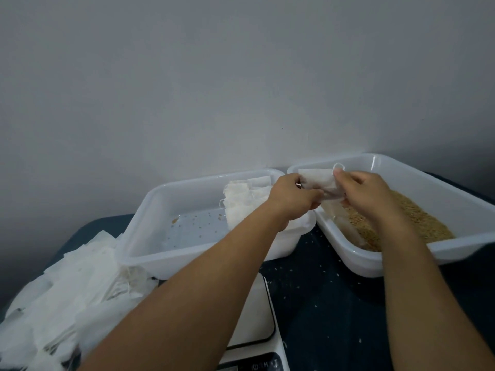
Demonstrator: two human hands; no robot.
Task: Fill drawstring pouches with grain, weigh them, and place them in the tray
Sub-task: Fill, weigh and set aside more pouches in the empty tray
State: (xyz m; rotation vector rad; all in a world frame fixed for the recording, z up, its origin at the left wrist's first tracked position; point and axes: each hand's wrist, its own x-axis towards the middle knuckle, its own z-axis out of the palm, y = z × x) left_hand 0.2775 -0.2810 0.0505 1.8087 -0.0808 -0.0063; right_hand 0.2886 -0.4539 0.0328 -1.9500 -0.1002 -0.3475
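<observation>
— From where you stand, what is on the dark table?

— The biggest things are two white plastic trays. The grain tray on the right holds brown grain. The left tray has some filled pouches in its far corner, and a few loose grains on its floor. Nearer to the person is a white scale, with nothing on its plate that I can see. At the left there is a big pile of empty pouches.

— And the hands?

— Both hold one small white pouch in the air, above the near edge of the grain tray. The left hand grips one side, the right hand pinches the other side near the string. I cannot tell if it has grain inside.

— So how far is the work?

— I think only the beginning: a few pouches are done, many are left, and this one is not yet weighed
</observation>
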